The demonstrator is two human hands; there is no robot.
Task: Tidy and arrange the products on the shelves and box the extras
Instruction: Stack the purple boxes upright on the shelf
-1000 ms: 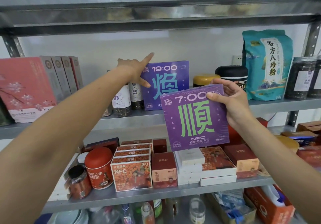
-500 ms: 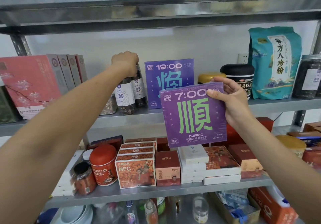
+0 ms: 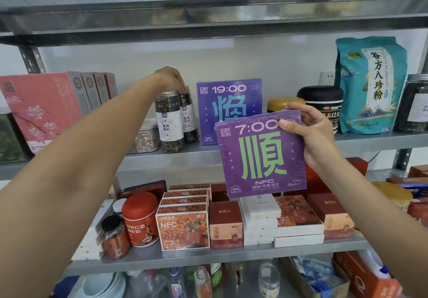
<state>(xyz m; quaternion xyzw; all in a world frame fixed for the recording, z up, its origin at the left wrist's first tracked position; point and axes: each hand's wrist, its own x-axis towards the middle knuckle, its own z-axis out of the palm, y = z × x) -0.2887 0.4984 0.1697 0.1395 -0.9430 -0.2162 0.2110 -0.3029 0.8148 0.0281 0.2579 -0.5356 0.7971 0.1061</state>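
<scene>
My left hand grips the rear clear plastic jar of dark berries by its top; my right hand pinches the flat purple cardboard box by its corner.

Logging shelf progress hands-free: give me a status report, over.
Left hand grips rear berry jar by its top. Right hand holds 7:00 box, off the shelf. 19:00 box upright behind; gold-lidded jar just right of it.
</scene>
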